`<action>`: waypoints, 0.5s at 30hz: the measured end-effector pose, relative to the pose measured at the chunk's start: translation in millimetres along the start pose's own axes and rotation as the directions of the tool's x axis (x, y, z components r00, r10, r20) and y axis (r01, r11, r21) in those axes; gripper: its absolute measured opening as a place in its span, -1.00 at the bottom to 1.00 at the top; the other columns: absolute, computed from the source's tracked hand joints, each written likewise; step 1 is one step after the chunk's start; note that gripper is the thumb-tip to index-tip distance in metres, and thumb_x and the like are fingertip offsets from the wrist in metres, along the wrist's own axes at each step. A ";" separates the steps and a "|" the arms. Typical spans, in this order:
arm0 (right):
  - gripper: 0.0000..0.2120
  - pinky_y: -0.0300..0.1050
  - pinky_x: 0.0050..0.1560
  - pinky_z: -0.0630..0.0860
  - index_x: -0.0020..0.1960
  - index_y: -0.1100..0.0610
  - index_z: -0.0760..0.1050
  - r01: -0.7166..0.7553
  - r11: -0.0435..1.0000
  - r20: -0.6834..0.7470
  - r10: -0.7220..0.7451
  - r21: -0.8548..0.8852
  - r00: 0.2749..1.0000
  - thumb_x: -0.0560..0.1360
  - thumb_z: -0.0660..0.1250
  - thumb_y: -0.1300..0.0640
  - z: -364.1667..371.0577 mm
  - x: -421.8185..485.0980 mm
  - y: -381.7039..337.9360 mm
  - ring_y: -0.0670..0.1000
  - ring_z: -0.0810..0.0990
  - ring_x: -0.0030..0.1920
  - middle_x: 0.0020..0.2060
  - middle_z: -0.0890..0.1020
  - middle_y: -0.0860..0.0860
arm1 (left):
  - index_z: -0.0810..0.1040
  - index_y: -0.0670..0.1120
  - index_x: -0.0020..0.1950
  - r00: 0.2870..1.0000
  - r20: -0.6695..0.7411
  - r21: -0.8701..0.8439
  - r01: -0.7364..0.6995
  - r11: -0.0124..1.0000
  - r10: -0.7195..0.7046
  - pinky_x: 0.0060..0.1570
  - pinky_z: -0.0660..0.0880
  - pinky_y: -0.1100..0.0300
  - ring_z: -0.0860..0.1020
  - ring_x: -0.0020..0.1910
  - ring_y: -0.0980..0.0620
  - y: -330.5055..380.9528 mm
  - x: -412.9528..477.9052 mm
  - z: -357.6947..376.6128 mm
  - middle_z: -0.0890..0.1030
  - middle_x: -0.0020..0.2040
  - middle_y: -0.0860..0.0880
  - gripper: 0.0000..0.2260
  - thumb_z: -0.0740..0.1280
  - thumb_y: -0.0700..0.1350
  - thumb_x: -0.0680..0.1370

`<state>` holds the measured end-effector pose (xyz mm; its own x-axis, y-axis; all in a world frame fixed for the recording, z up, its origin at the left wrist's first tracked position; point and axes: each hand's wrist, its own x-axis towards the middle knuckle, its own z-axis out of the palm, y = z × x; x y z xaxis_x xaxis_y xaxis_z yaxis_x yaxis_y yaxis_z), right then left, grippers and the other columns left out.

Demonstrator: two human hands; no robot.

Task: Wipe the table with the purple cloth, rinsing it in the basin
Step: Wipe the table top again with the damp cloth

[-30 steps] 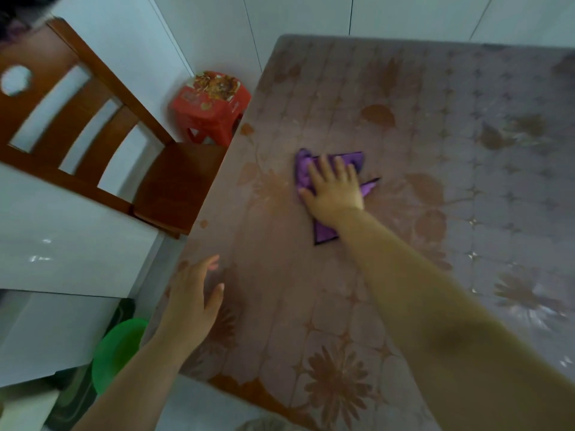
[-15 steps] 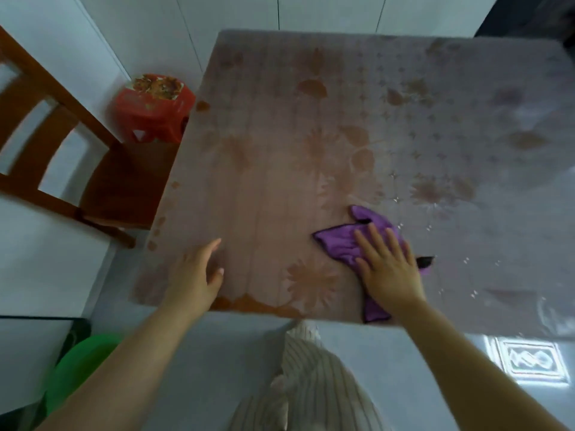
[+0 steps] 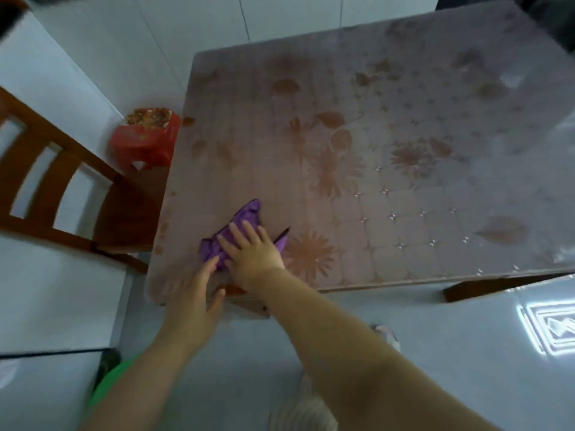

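**Markings.** The only printed surface is the top of the red stool [image 3: 146, 141], which stands on the floor [image 3: 466, 353] beyond and to the left of both hands. It carries a multicoloured print, too blurred for any wording to be read. The counter [image 3: 404, 181] has a covering patterned with brown flowers, leaves and tiles. A bright geometric motif shines on the floor to the right of the right forearm.

**Right hand.** The right hand [image 3: 253, 259] lies flat, palm down, on the purple cloth [image 3: 247, 214]. Its fingers are straight and spread, pointing away and slightly left. It presses the cloth and grips nothing. The forearm enters from the lower right and crosses the near edge of the counter.

**Cloth.** The cloth is bunched under the palm, on the counter near its near-left corner. One fold sticks out beyond the fingertips, and a dark-edged corner shows just right of the hand.

**Left hand.** The left hand [image 3: 194, 293] is immediately left of the right wrist, palm down at the counter's near edge. Its fingers are straight and the thumb is spread toward the right forearm. The fingertips appear to touch the cloth's near edge, though motion blur prevents certainty. The hand holds nothing.

**Surroundings.**
- A wooden chair [image 3: 62, 188] stands to the left of the left hand, its seat close to the counter's left side.
- The green basin [image 3: 105, 390] sits on the floor beneath the left forearm, partly hidden by it.
- Striped fabric [image 3: 308, 412] shows below the right forearm.
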<state>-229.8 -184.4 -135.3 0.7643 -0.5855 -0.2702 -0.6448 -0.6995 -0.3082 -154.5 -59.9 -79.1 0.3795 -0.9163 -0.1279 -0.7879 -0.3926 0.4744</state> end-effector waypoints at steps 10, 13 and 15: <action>-0.37 0.03 0.46 -0.10 0.50 -0.14 -0.04 -0.231 0.972 -0.139 0.224 -0.033 0.965 0.45 -0.32 -0.23 -14.5 -147.0 205.7 0.07 -0.04 0.51 0.52 0.00 -0.05 | 0.24 -0.16 0.41 0.980 0.125 -0.041 -0.152 0.987 0.156 0.33 0.24 -0.01 0.35 0.30 -0.22 142.4 43.8 84.8 0.39 0.34 -0.25 -0.49 0.20 -0.07 0.49; -0.37 0.10 0.42 0.10 0.47 -0.10 0.14 -0.431 0.902 -0.168 0.422 -0.015 0.891 0.46 -0.21 -0.25 -31.7 -212.8 308.2 0.15 0.18 0.47 0.48 0.18 0.00 | 0.19 -0.10 0.44 0.973 0.129 -0.046 -0.185 0.982 0.190 0.34 0.21 0.04 0.33 0.34 -0.18 196.4 51.3 120.4 0.35 0.38 -0.20 -0.49 0.25 -0.09 0.51; -0.34 0.04 0.45 0.00 0.49 -0.12 0.01 -0.537 0.843 -0.184 0.525 -0.019 0.831 0.43 -0.25 -0.30 -46.7 -257.3 378.2 0.10 0.05 0.50 0.50 0.01 -0.05 | 0.20 -0.10 0.43 0.979 0.118 -0.088 -0.157 0.984 0.167 0.35 0.22 0.02 0.32 0.35 -0.18 227.2 54.8 140.5 0.35 0.38 -0.20 -0.49 0.25 -0.07 0.51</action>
<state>-669.9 -317.4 -139.7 0.2982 -0.9291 -0.2187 -0.9541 -0.2832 -0.0975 -380.8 -210.4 -100.7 0.1826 -0.9718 -0.1492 -0.7922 -0.2353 0.5631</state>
